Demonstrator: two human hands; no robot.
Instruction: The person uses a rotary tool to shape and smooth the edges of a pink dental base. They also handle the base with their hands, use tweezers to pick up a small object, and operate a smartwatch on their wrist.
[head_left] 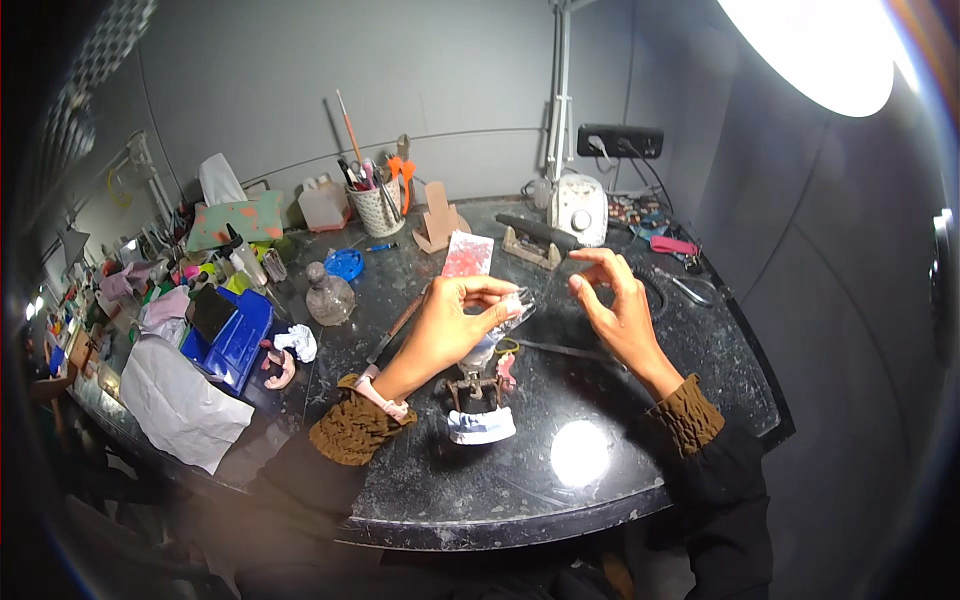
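Observation:
My left hand (465,312) pinches a small clear, glossy piece (520,308) between thumb and fingers; its exact kind is hard to make out. To the right, my right hand (618,310) is raised with thumb and forefinger apart, and nothing shows between them. Under my left hand stands a small metal dental articulator (474,384) on the dark bench. A white plaster dental model (481,426) sits at its near side, while my left hand partly hides its far side. Beside the frame is a pink piece (507,370).
Behind my hands lie a red-stained white card (468,254) and a dark handpiece (537,230) on a rest. A glass burner bottle (328,295), a blue box (230,340) and a pink denture piece (279,369) stand left. Pliers (685,287) lie right; a lamp (820,50) shines overhead.

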